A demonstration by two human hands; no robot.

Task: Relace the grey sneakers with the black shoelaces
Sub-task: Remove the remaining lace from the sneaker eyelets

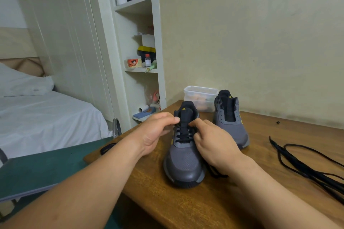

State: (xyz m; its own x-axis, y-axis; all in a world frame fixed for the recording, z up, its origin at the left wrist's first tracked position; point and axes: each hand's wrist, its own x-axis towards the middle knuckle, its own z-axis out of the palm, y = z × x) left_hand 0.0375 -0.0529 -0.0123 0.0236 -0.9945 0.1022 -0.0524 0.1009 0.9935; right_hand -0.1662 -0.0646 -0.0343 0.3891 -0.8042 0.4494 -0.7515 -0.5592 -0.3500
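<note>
near sneaker [184, 156] sits at centre of the wooden table [186, 208], toe pointing twd the person, grey w/ yellow stripes and a black tongue. a black lace [183, 135] is threaded in crossed rows thru its lower eyelets, up to abt the top of the lacing. left hand [158, 132] is at the shoe's upper left edge, fingers curled, thumb and forefinger pinching the black lace where it leaves the top row. right hand [214, 141] is on the other side, fingers bent in, pinching the same lace at the upper right eyelets; its wrist lies against the shoe's side. a loose tail of that lace trails onto the table under the right wrist.

far sneaker [230, 121] stands just behind and to the right, same way round, eyelets bare, no lace in it. spare lace [307, 165] lies in long loops on the table's right part, well apart from both shoes.

behind the shoes, near the wall, a clear plastic tub [201, 92] w/ lid holds smth pale orange. a green board [37, 169] juts out left of the table. further left a bed [46, 117] w/ white sheet; shelf unit [154, 42] w/ small bottles and boxes stands by the wall.
</note>
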